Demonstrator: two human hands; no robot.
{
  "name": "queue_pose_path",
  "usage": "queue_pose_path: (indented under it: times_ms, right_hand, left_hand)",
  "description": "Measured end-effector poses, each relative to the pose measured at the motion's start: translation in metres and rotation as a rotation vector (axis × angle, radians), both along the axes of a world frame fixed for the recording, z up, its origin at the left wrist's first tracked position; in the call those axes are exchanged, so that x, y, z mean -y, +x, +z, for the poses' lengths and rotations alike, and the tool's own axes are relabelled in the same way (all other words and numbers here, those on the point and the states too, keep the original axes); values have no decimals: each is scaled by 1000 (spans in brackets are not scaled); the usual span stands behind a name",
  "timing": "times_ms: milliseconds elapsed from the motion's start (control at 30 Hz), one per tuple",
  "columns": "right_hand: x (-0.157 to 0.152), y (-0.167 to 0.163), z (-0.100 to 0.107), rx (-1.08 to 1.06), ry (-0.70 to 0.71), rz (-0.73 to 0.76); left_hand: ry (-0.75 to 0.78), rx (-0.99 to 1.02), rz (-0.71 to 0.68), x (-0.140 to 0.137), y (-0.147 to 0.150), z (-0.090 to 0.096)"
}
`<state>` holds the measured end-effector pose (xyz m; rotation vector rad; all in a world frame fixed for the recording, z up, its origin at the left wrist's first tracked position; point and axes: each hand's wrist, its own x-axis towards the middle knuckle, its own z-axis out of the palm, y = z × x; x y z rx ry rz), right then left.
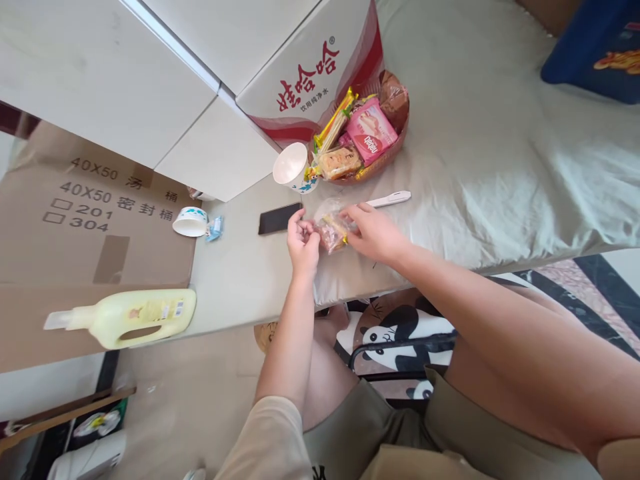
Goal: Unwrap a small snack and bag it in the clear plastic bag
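A small clear plastic snack packet (333, 233) with reddish and yellow contents lies on the cloth-covered surface between my hands. My left hand (303, 245) has its fingers curled, thumb and fingertips pinching the packet's left edge. From the other side my right hand (374, 232) closes bent fingers on the packet's right edge. Just behind my right hand is a white, slim-handled tool (390, 199), perhaps a utility knife, partly hidden. A dark phone (280, 219) lies left of the packet. Beyond it stands a white paper cup (291, 167) with a blue pattern.
A basket (395, 150) of wrapped snacks sits against a white-and-red carton (313, 73). To the left are another paper cup (191, 222), a small blue packet (215, 229), a pale yellow jug (145, 315) on its side and a large cardboard box (100, 200). A dark blue container (590, 57) is far right.
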<state>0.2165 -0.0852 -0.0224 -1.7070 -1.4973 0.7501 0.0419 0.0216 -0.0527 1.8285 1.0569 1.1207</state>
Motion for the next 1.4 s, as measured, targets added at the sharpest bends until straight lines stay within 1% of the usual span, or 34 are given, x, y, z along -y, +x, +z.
queue_pose_path:
  times_ms: [67, 133, 200, 267, 333, 467, 567, 633, 667, 700, 833, 933, 1033, 1067, 1100, 1167, 1233, 1300, 1400]
  right_hand:
    - [0, -2, -4, 3, 17, 8]
    - [1, -4, -9, 12, 60, -33]
    - [2, -6, -12, 17, 88, -88]
    - [1, -7, -12, 1, 76, -93]
    - [-2, -9, -12, -16, 68, -71]
    - [-10, -14, -12, -6, 111, -58]
    - [-12, -18, -17, 26, 163, -122]
    - [-12, -19, -21, 63, 218, -195]
    - [-12, -19, -22, 81, 239, -207]
    - [-11, -18, -23, 95, 251, -194]
    - [-10, -16, -23, 97, 244, -56]
    - [-8, -17, -20, 87, 209, -60]
    - [-6, -19, -16, 112, 194, -99]
    - [-5, -20, -15, 127, 207, -113]
    - [-5, -21, -13, 140, 225, -124]
    - [-3, -23, -10, 153, 266, -135]
    - [-3, -24, -8, 150, 305, -143]
    - [-3, -25, -7, 143, 321, -154]
    - [-5, -25, -9, 108, 261, -157]
  left_hand:
    - [9, -92, 58, 1, -3, -6]
    - [57, -183, 137, 0, -6, -11]
    - [111, -234, 162, -1, -6, -13]
    - [133, -246, 87, -2, -5, -12]
    - [153, -233, -33, -1, -5, -8]
    - [161, -137, -214, 9, -7, -2]
    - [145, -100, -290, 18, -9, 0]
    - [163, -113, -279, 22, -9, 1]
    - [172, -121, -268, 24, -9, 2]
    - [176, -125, -261, 25, -9, 3]
    - [149, -116, -236, 26, -11, 3]
    - [120, -130, -158, 25, -14, -1]
    - [63, -143, -85, 25, -14, -5]
    - [38, -141, -97, 25, -14, -6]
    - [13, -139, -137, 26, -14, -5]
    - [-18, -136, -256, 27, -14, -3]
    - [-2, -132, -322, 29, -14, 1]
    - [59, -119, -297, 29, -15, 3]
    - [126, -138, -255, 29, -16, 3]
